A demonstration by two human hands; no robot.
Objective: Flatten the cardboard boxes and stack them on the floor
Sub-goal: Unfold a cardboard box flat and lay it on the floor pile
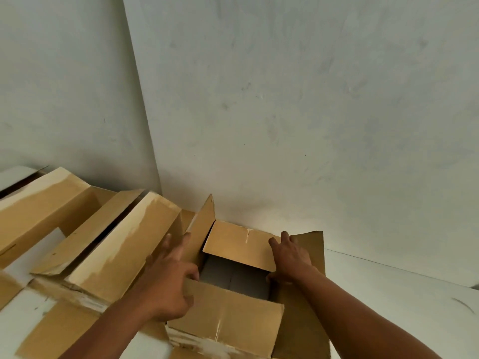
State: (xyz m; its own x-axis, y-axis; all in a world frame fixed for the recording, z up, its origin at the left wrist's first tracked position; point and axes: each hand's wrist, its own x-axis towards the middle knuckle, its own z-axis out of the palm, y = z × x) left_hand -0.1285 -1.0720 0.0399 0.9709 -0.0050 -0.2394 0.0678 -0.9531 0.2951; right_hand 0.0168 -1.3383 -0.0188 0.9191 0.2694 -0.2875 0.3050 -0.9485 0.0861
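Recorded a pale, scuffed wall (pixel 311 99) across the upper frame, with a vertical corner line left of centre. Noted white floor (pixel 388 281) at lower right, meeting the wall base. Found a row of brown cardboard boxes (pixel 121 250) at lower left, unflattened, flaps raised, torn tape residue along the flap edges, set against the wall. Found the open cardboard box (pixel 298 330) at lower centre, upright, just beside the row on its left and close to the wall, between the row and the bare floor, with its top open and dark grey interior (pixel 233 278) exposed. Observed the right flap (pixel 311 247) standing up, the left flap (pixel 202 224) raised and tilted, the far flap (pixel 238 244) folded inward over the opening, and the near flap (pixel 228 312) folded inward likewise, with tape scraps along its near edge. Logged the left hand (pixel 168 278) with fingers stretched straight, tips against the left flap, slightly blurred, thumb beside the near flap's edge, nothing gripped. Logged the right hand (pixel 290 257) at the far flap's right corner, fingers spread on top and reaching partly onto the right flap, thumb tucked beneath the corner, pinching the far flap.
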